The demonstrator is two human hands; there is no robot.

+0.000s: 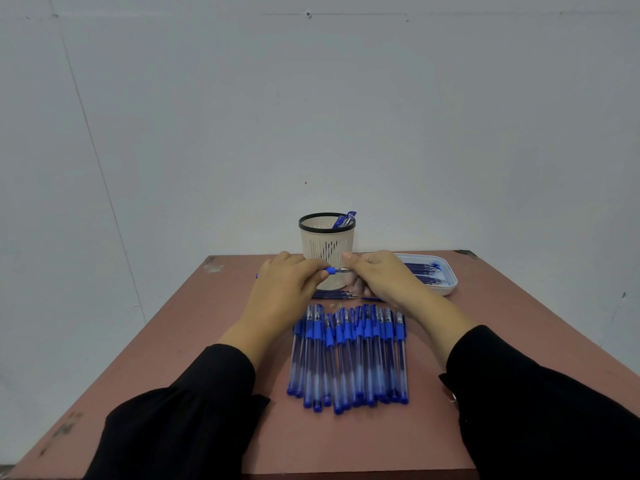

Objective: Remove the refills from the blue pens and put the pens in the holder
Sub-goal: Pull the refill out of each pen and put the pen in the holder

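My left hand (289, 282) grips a blue pen (330, 270) held level in front of the holder; its blue grip section pokes out past my fingers. My right hand (384, 278) pinches the thin end of the same pen just to the right. Behind both hands stands the cream mesh holder (327, 242) with a black rim, and a few blue pens (344, 220) lean inside it. A row of several blue capped pens (348, 355) lies side by side on the table in front of me. A few loose refills (334, 294) lie below my hands.
A white tray (446, 282) holding several refills sits at the right, partly behind my right hand. Small clear bits (336, 305) lie near the pen row. The brown table (207, 341) ends at a pale wall behind the holder.
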